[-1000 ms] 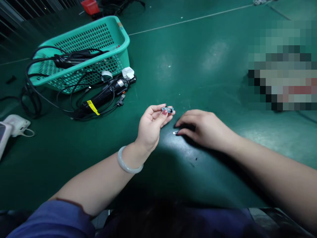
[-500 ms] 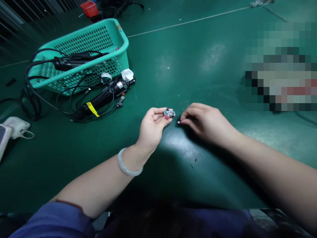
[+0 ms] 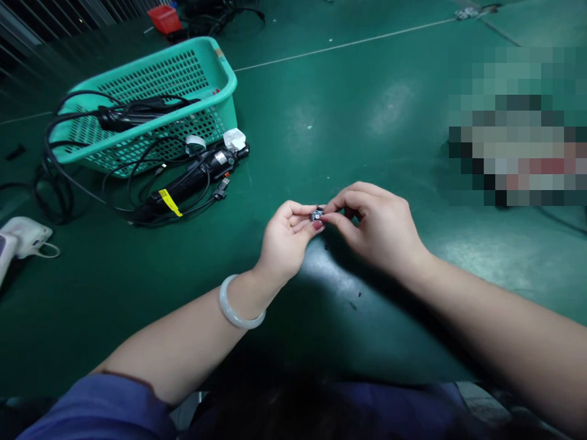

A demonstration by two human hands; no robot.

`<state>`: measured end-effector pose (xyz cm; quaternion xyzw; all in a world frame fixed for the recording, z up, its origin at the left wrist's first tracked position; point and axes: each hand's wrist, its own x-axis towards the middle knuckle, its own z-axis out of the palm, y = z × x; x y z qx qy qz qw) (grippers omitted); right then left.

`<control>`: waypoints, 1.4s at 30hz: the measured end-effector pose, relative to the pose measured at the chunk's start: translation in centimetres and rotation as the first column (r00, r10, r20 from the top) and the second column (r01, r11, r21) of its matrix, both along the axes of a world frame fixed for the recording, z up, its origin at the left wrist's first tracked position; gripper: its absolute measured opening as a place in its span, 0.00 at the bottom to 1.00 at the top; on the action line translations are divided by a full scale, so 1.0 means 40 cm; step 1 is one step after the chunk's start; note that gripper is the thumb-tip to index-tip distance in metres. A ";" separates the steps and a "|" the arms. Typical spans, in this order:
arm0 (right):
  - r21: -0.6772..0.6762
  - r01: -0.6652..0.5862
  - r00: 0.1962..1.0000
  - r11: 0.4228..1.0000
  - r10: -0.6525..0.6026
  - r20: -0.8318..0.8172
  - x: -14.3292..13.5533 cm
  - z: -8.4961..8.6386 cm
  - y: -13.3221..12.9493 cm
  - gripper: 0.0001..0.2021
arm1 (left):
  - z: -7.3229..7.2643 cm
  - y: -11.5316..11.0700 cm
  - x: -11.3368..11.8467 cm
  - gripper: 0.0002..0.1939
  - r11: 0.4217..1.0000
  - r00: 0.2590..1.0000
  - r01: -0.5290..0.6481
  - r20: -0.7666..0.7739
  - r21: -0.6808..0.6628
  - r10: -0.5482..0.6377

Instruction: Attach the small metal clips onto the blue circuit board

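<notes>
My left hand [image 3: 285, 241] pinches a small part with a shiny, silvery-blue face [image 3: 315, 215] between thumb and fingers; its exact kind is too small to make out. From the right, my right hand [image 3: 383, 229] meets it, thumb and forefinger closed at the part's edge. A tiny white piece [image 3: 318, 217] shows at those fingertips, against the part; whether it is seated there I cannot tell. Both hands are just above the green table, and my fingers cover most of the part.
A green plastic basket [image 3: 229, 79] with black cables and a black handheld tool [image 3: 132, 119] stands at the back left. Another black tool [image 3: 202, 174] with a yellow tag lies before it. A white plug-like adapter [image 3: 30, 237] is at far left. A blurred-out object [image 3: 523, 143] sits at right.
My right hand has moved left, bringing the tiny white piece against the part in my left hand. The part has turned slightly, and the gap between the hands has closed.
</notes>
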<state>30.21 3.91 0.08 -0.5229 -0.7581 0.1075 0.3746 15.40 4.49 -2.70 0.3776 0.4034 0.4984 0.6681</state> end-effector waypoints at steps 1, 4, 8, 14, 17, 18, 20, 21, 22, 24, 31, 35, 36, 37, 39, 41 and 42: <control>-0.008 0.011 1.000 1.000 -0.011 -0.006 0.000 0.000 0.000 0.03 | 0.000 0.000 0.000 0.13 1.000 1.000 -0.002 0.007 -0.007 0.002; -0.047 0.038 0.999 0.998 -0.040 -0.032 -0.002 0.002 0.000 0.03 | 0.000 0.001 0.001 0.13 1.000 1.000 -0.006 0.024 -0.027 0.006; -0.120 0.050 0.995 0.992 -0.059 -0.077 -0.003 0.009 0.000 0.03 | -0.001 0.003 -0.002 0.15 0.999 1.000 -0.002 0.025 -0.032 0.003; -0.190 0.066 0.990 0.980 -0.089 -0.113 -0.001 0.016 0.003 0.03 | -0.005 0.004 -0.005 0.15 1.000 1.000 0.015 0.020 -0.023 -0.014; -0.194 0.067 0.988 0.979 -0.092 -0.124 -0.001 0.014 0.005 0.03 | -0.004 0.004 -0.004 0.15 0.999 0.999 0.016 0.030 -0.030 -0.015; -0.195 0.066 0.987 0.979 -0.093 -0.132 -0.001 0.013 0.005 0.04 | -0.002 0.003 -0.003 0.15 0.999 0.999 0.014 0.033 -0.036 -0.013; -0.188 0.069 0.984 0.980 -0.098 -0.151 0.001 0.013 0.005 0.05 | 0.001 0.003 -0.002 0.15 0.999 0.999 0.012 0.041 -0.051 -0.010; -0.173 0.071 0.983 0.982 -0.099 -0.156 0.004 0.014 0.004 0.06 | 0.003 0.002 -0.001 0.14 0.998 0.999 0.009 0.044 -0.059 -0.007; -0.150 0.071 0.984 0.986 -0.094 -0.154 0.007 0.015 0.003 0.06 | 0.005 0.002 -0.001 0.14 0.998 0.999 0.007 0.048 -0.067 -0.003; -0.092 0.056 0.990 0.994 -0.068 -0.124 0.018 0.021 0.000 0.07 | 0.009 0.001 -0.001 0.12 0.997 0.998 -0.004 0.055 -0.082 0.008; -0.403 -0.269 0.921 0.875 0.355 0.158 0.043 0.016 -0.016 0.07 | 0.015 0.005 -0.003 0.10 0.994 0.998 -0.036 0.054 -0.099 0.041; -0.515 -0.263 0.877 0.816 0.424 0.225 0.035 -0.010 -0.021 0.04 | 0.012 0.006 -0.002 0.11 0.995 0.998 -0.031 0.053 -0.090 0.036; -0.523 -0.267 0.874 0.810 0.432 0.223 0.033 -0.014 -0.020 0.03 | 0.011 0.006 -0.001 0.10 0.996 0.998 -0.031 0.050 -0.088 0.035; -0.525 -0.272 0.871 0.807 0.438 0.223 0.032 -0.016 -0.019 0.03 | 0.011 0.006 -0.001 0.10 0.996 0.998 -0.032 0.047 -0.087 0.036; -0.511 -0.272 0.870 0.816 0.435 0.232 0.033 -0.016 -0.017 0.07 | 0.010 0.006 -0.002 0.10 0.995 0.998 -0.036 0.039 -0.091 0.040; -0.462 -0.264 0.889 0.846 0.400 0.223 0.035 -0.009 -0.015 0.08 | 0.010 0.006 -0.002 0.10 0.994 0.999 -0.042 0.031 -0.099 0.045; -0.423 -0.257 0.909 0.869 0.366 0.199 0.037 -0.004 -0.015 0.09 | 0.010 0.006 -0.003 0.11 0.994 0.999 -0.043 0.028 -0.103 0.047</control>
